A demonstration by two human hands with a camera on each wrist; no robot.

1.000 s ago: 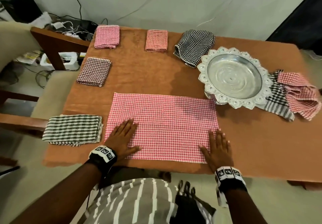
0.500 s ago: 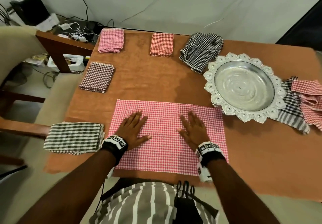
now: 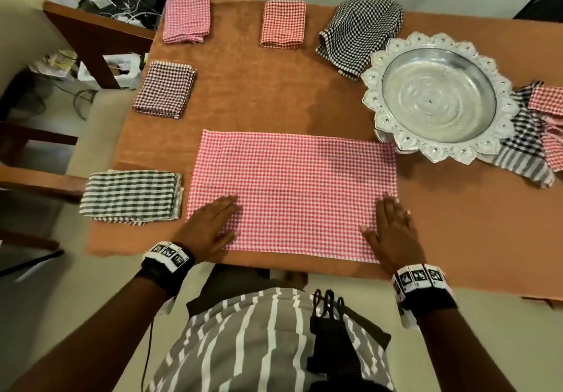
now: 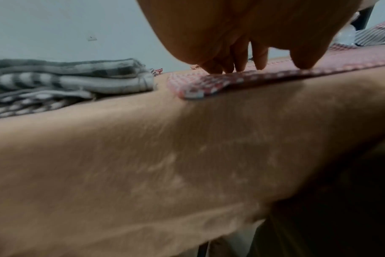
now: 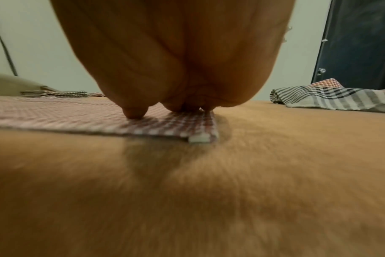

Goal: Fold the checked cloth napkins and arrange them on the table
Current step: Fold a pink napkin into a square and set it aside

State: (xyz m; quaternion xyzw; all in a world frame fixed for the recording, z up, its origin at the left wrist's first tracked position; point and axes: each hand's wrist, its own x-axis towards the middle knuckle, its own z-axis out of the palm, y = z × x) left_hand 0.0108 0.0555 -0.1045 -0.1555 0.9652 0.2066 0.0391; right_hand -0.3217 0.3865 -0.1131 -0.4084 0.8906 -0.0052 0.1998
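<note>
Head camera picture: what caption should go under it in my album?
Both hands flat on a pink checked napkin, folded napkins around.

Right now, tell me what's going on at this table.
A person is folding checked napkins. Both hands lie flat on a pink napkin spread at the near edge of the table: the left hand on its near left corner, the right hand on its near right corner. Five folded napkins sit along the left and far sides. A silver tray stands to the right, with unfolded napkins beside it.
</note>
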